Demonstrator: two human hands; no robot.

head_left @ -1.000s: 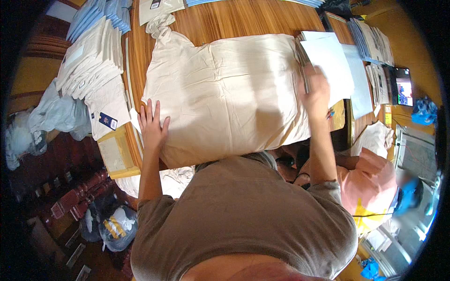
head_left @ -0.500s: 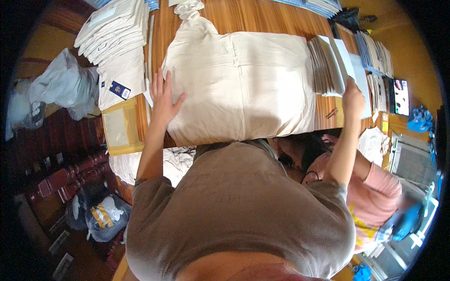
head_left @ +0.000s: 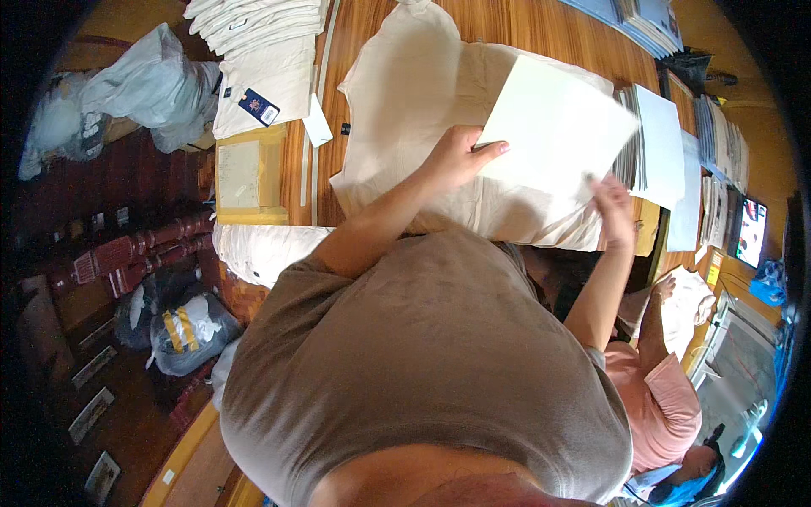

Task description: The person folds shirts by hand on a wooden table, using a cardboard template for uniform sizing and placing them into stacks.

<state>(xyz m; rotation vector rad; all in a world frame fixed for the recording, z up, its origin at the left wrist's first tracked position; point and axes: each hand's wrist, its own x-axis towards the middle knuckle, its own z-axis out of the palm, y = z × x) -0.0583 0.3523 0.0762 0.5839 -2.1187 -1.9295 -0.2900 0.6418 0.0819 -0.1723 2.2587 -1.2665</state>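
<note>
Both hands gripped 1 stiff, pale cream rectangular card sheet, left hand pinching its near edge, right hand its corner, above a cream folded garment on the wooden counter.

Folded garment stack, plastic bag, screen.

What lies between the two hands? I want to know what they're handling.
In the head view, a white card sheet spans from the left hand to the right hand, both gripping it over the cream shirt.
</note>
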